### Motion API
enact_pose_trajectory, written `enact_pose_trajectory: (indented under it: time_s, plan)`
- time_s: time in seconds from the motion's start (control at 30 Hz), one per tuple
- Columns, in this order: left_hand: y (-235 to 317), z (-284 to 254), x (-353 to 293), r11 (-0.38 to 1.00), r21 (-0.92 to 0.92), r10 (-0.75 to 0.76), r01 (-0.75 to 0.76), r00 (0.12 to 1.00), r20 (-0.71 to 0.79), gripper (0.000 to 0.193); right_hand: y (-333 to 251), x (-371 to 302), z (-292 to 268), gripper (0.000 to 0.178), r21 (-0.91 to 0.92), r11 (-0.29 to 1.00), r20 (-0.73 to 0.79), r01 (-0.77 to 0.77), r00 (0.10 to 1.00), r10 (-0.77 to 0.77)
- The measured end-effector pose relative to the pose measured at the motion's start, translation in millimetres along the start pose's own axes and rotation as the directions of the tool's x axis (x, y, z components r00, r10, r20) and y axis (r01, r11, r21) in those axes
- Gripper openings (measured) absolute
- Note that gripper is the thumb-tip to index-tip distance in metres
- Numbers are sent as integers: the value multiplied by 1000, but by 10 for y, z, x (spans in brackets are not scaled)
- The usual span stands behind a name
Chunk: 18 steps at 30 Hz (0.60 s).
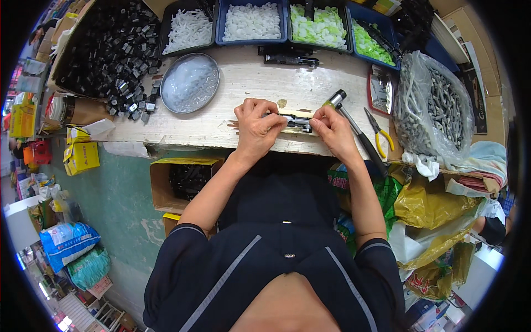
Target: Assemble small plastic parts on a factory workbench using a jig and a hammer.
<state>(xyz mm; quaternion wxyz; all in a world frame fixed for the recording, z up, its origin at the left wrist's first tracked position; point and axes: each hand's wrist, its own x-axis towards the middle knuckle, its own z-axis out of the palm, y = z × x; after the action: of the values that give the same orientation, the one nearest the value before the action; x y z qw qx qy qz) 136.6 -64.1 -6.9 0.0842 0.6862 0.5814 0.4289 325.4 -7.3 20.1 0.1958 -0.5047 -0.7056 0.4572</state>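
Note:
Near the front edge of the white worktable point(243, 72), a small black and silver mechanical part point(299, 123) lies between my hands. My left hand point(257, 126) has its thumb and fingers pinched at the left end of this part. At its right end, my right hand point(334, 133) grips with thumb and forefinger. My fingertips cover both ends, so its full shape is hidden. Right of my hands rests a hammer point(362, 133) with a dark handle. Pliers with yellow handles point(381, 133) lie beside it. Another black mechanism point(289, 58) lies farther back.
A metal bowl point(216, 83) of whitish translucent paste stands left, beside a heap of black parts point(121, 61). Bins of white pieces point(251, 22) and green pieces point(318, 27) line the back. At right sits a clear bag of grey parts point(434, 105); an open carton point(160, 188) is below the table.

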Motion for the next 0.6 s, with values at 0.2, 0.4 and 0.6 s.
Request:
enact_pose_trajectory:
  time_s: [0.2, 0.4, 0.6]
  plan:
    - [13, 8, 27, 1000, 9, 29, -29, 1000, -9, 7, 67, 60, 1, 16, 95, 993, 5, -70, 998, 70]
    - [14, 8, 20, 1000, 21, 14, -14, 1000, -9, 8, 27, 169, -97, 13, -56, 998, 112, -13, 994, 19]
    - [57, -21, 65, 1000, -5, 9, -9, 1000, 5, 9, -154, 845, -570, 14, -266, 931, -120, 251, 949, -290]
